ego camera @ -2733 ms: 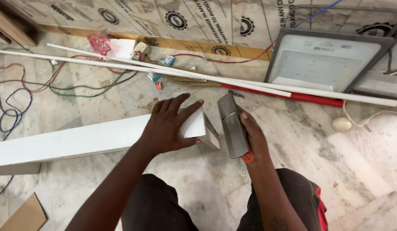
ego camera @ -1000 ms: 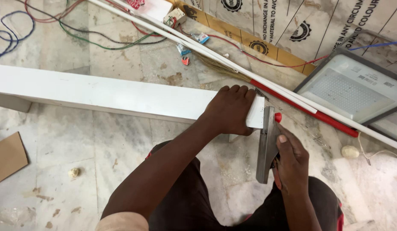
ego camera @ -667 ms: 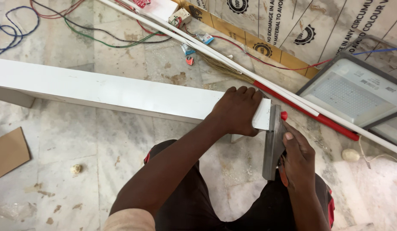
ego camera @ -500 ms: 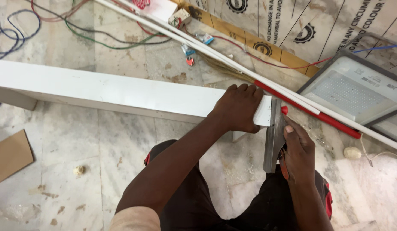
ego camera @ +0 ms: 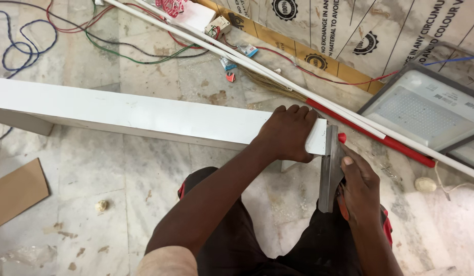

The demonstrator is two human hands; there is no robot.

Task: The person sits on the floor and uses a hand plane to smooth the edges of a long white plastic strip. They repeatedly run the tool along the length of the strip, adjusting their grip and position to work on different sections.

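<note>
Now left hand (ego camera: 288,134) spread flat on white board's (ego camera: 145,115) end, right hand (ego camera: 358,186) gripping metal blade (ego camera: 329,168) alongside.

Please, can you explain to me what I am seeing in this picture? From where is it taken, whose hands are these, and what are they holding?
The picture comes from a camera worn on a person's head, looking down at their own two bare hands and knees. There is no machine. The left hand presses flat on the end of a long white board that lies across the marble floor. The right hand holds a grey metal tool with a red tip against the end of that board. Behind lie white pipes, a red rod, loose coloured wires and a flat lamp panel. At the left edge lies a piece of cardboard.
</note>
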